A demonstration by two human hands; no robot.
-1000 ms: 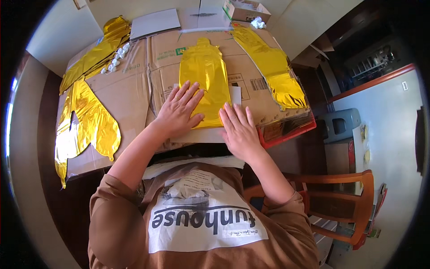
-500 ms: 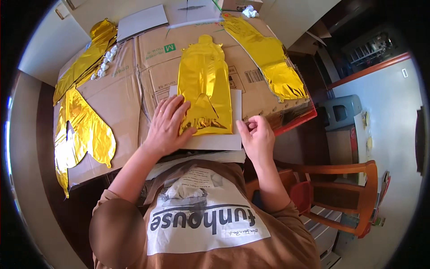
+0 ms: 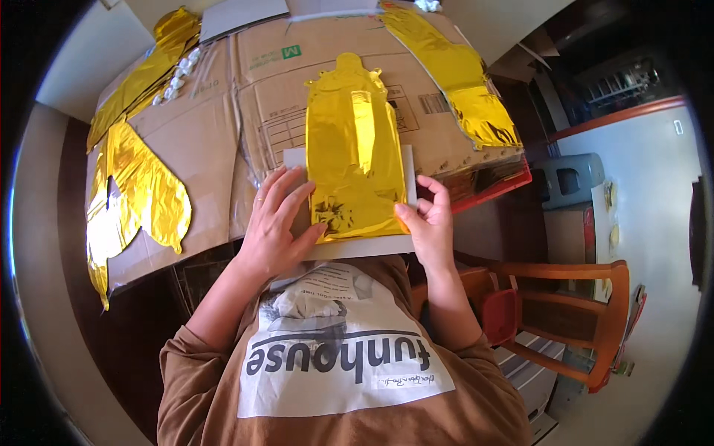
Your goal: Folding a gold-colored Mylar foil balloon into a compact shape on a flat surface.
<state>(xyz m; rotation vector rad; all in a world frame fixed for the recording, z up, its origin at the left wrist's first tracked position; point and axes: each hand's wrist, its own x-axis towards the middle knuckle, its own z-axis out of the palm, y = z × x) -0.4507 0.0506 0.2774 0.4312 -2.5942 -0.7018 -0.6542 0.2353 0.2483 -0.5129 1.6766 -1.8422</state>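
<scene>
A flat, uninflated gold foil balloon [image 3: 349, 141] lies lengthwise before me, its narrow rounded tab pointing away. Under its near half is a pale grey board [image 3: 364, 247], whose edges show at the sides and front. My left hand [image 3: 275, 219] rests with fingers spread along the balloon's left edge, thumb and fingertips touching foil near the lower left corner. At the lower right corner my right hand [image 3: 431, 227] has its thumb on the foil's edge and its other fingers bent; it appears to pinch that edge, though the fingertips are partly hidden.
Flattened brown cardboard [image 3: 201, 149] covers the table. More gold foil pieces lie at the left [image 3: 145, 193] and far right [image 3: 454, 74]. Small crumpled white wads [image 3: 178, 78] sit at the far left. A wooden chair [image 3: 565, 312] stands to my right, beyond a red edge [image 3: 491, 189].
My right hand has come onto the balloon's lower right corner from beside it. The creases in the foil's middle have smoothed out, and the view has shifted slightly.
</scene>
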